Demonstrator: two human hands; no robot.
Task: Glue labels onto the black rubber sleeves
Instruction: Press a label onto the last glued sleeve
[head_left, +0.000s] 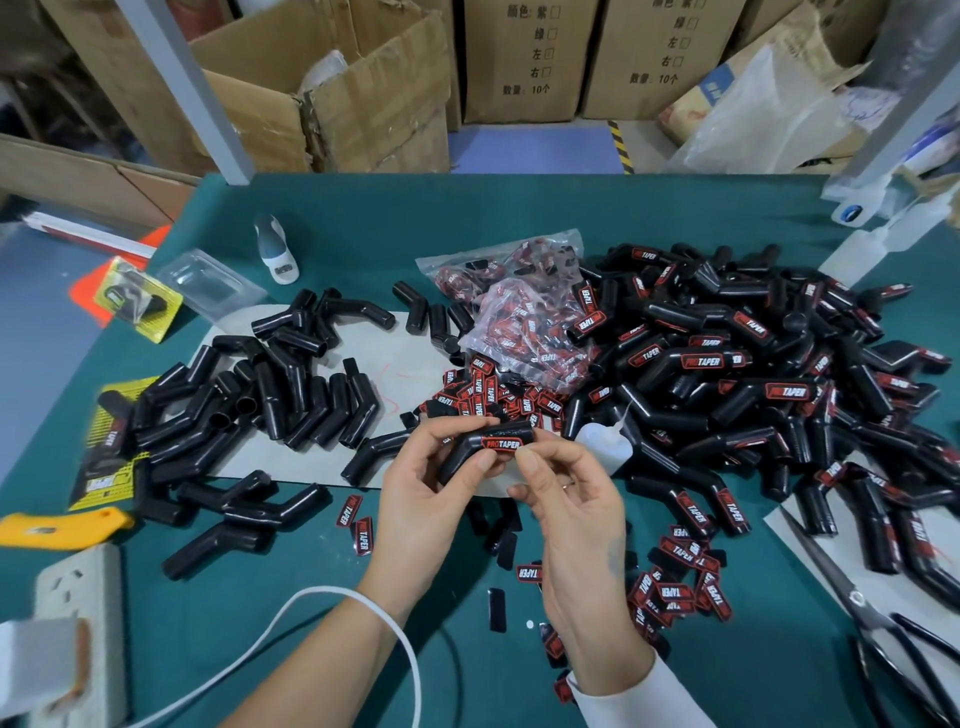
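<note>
I hold one bent black rubber sleeve (467, 453) above the green table (291, 592). My left hand (421, 499) grips its lower leg. My right hand (566, 499) pinches its upper end, where a red and black label (501, 443) lies on the sleeve. A heap of plain black sleeves (249, 410) lies to the left. A big heap of labelled sleeves (753, 374) lies to the right. Loose labels (675, 587) are scattered near my right wrist, and more loose labels (488, 392) lie just behind my hands. A small white glue bottle (605, 441) stands behind my right hand.
Clear bags of labels (519, 312) lie at the table's middle. Scissors (852, 597) lie at the right edge. A yellow knife (57, 527), a power strip (83, 623) and a white cable (332, 597) are at the left front. Cardboard boxes (322, 88) stand behind the table.
</note>
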